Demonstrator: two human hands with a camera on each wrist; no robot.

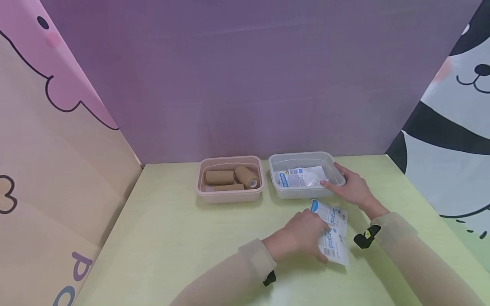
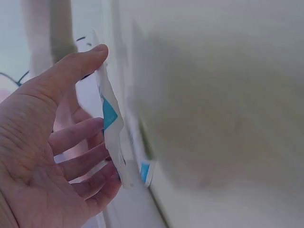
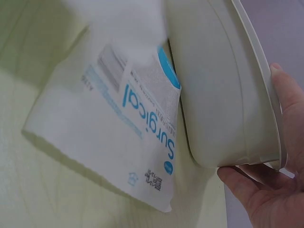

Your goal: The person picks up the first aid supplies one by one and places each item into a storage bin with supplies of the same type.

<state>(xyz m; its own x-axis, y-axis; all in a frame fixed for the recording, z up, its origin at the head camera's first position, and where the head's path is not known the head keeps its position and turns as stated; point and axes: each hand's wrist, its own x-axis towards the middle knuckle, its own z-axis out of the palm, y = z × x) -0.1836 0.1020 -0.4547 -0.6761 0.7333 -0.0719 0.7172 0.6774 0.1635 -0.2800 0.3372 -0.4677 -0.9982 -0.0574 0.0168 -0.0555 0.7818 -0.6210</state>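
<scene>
My left hand [image 1: 302, 233] holds a white packet [image 1: 334, 248] with blue "Surgical" print. In the left wrist view, thumb and fingers pinch the packet [image 2: 111, 128] by its opposite edges, and it stands edge-on. Another "Surgical" packet [image 1: 338, 215] lies on the table, partly behind the held one; the right wrist view shows this packet [image 3: 104, 128] against the box's side. My right hand [image 1: 356, 189] grips the right end of a white plastic box [image 1: 300, 194], thumb and fingers at its rim. Inside the box lie white packets [image 1: 302, 176]; their number is unclear.
Left of the white box stands a pink plastic box [image 1: 229, 197] with brown rolls [image 1: 219, 177] in it. Both boxes sit near the back edge of the pale yellow table [image 1: 172, 238]. A purple panel [image 1: 245, 85] rises behind, with printed panels at both sides.
</scene>
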